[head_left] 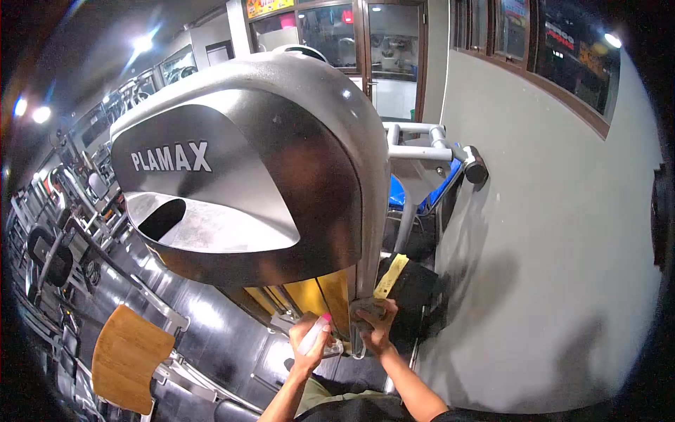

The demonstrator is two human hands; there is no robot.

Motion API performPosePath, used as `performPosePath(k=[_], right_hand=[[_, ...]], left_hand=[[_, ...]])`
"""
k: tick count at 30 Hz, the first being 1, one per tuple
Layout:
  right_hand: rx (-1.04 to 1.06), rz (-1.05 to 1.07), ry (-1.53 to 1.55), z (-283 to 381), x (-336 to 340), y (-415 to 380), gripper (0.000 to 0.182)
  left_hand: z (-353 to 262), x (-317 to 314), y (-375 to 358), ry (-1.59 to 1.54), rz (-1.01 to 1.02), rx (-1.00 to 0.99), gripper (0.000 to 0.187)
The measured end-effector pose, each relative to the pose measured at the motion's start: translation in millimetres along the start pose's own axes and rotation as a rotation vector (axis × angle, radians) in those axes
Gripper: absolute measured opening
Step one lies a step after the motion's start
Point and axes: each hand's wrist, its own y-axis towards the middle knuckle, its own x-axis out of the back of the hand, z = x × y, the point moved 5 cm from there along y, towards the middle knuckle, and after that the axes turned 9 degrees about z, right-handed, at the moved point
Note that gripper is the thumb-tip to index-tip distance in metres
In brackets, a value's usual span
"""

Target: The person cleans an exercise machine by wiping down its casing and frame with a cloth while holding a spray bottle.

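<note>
My left hand [304,346] is closed round a small whitish bottle [313,337] with a pink top, held tilted in front of the lower part of a gym machine. A dark grey cloth [365,309] is gripped in my right hand [380,330] and lies against the machine's upright frame post [366,281]. Above both hands bulges the machine's large grey and black cover [330,141], lettered PLAMAX. Yellow panels [306,295] and metal rods show below the cover, just beyond my left hand.
A plain grey wall [541,232] rises close on the right. Behind the post sits a black box-like object [416,292] with a yellow strip [391,276]. A wooden board [130,359] on a metal frame stands lower left. Farther back are a blue-padded bench [443,186] and other gym machines.
</note>
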Motion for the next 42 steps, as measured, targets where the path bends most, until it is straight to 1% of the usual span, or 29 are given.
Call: performPosePath(k=[1,2,3,5,6,8,10,11,12,13,14,15,17,18,19,20,21,23,25,27,29,30,32,33,35,37,39,40,42], right_hand=[[-0.166,-0.005,0.177,-7,2,-1,0.037],[-0.217,-0.046,0.187,-6,3,-1,0.034],[-0.214,-0.042,0.182,-2,0,9,0.034],[-0.329,-0.240,0.264,-4,5,28,0.033],[-0.433,-0.239,0.295,-8,8,46,0.037],[-0.413,-0.203,0.312,-5,23,99,0.041],[-0.369,-0.196,0.334,2,37,142,0.041],[-0.323,-0.193,0.353,7,42,155,0.041],[-0.315,-0.196,0.358,14,45,160,0.041],[-0.263,-0.213,0.287,24,49,163,0.041],[-0.213,-0.231,0.215,30,51,164,0.040],[-0.208,-0.236,0.217,28,47,156,0.040],[-0.118,-0.297,0.116,18,35,118,0.047],[-0.113,-0.295,0.117,12,27,96,0.047],[-0.222,-0.265,0.166,1,18,72,0.048],[-0.329,-0.234,0.214,-10,11,60,0.049],[-0.325,-0.230,0.215,-13,11,60,0.049],[-0.355,-0.201,0.458,-24,12,58,0.051],[-0.324,-0.171,0.442,-17,27,89,0.048],[-0.291,-0.148,0.428,-2,41,134,0.046],[-0.171,-0.209,0.295,22,58,176,0.044],[-0.167,-0.208,0.301,32,63,188,0.044],[-0.093,-0.259,0.166,50,71,203,0.043],[-0.089,-0.260,0.172,47,68,200,0.043],[0.006,-0.304,0.153,36,57,180,0.044],[0.057,-0.314,0.150,29,48,145,0.041],[0.058,-0.179,0.053,29,41,113,0.037],[0.062,-0.178,0.056,25,40,102,0.037],[0.115,-0.005,-0.051,24,35,97,0.036]], left_hand=[[-3,0,2,-0.007,-0.001,-0.004,0.026],[-9,-1,6,-0.031,0.028,-0.031,0.026],[-12,-2,7,-0.054,0.058,-0.056,0.027],[-1,-4,7,-0.046,0.055,-0.081,0.028],[-11,-4,10,-0.025,0.061,-0.106,0.028],[-25,-6,13,-0.002,0.061,-0.131,0.027],[-32,-8,13,-0.168,0.028,-0.110,0.038],[-36,-6,15,-0.164,0.024,-0.118,0.038],[-42,-4,16,-0.149,0.045,-0.150,0.032],[-48,-3,17,-0.133,0.067,-0.178,0.026],[-53,-1,18,-0.129,0.066,-0.183,0.026],[-58,0,20,-0.078,0.069,-0.194,0.025],[-72,3,24,-0.027,0.067,-0.211,0.024],[-86,5,24,0.103,0.040,-0.268,0.023],[-96,5,24,0.232,0.011,-0.320,0.022],[-99,5,25,0.228,0.003,-0.343,0.020],[-104,5,26,0.227,-0.002,-0.343,0.020],[-118,4,26,0.277,-0.018,-0.402,0.018],[-128,3,28,0.273,-0.029,-0.424,0.017],[-139,1,30,0.276,0.029,-0.416,0.018],[-154,0,35,0.274,0.023,-0.455,0.019],[-162,0,36,0.275,-0.011,-0.473,0.019],[-172,0,40,0.274,-0.077,-0.490,0.019],[-175,-1,41,0.279,-0.082,-0.492,0.019],[-177,-1,44,0.182,-0.101,-0.400,0.019],[-172,-2,47,0.109,-0.108,-0.399,0.018],[-167,-1,48,0.046,-0.122,-0.366,0.018],[-168,-1,47,0.047,-0.127,-0.367,0.018],[-174,0,45,0.163,-0.157,-0.405,0.019]])
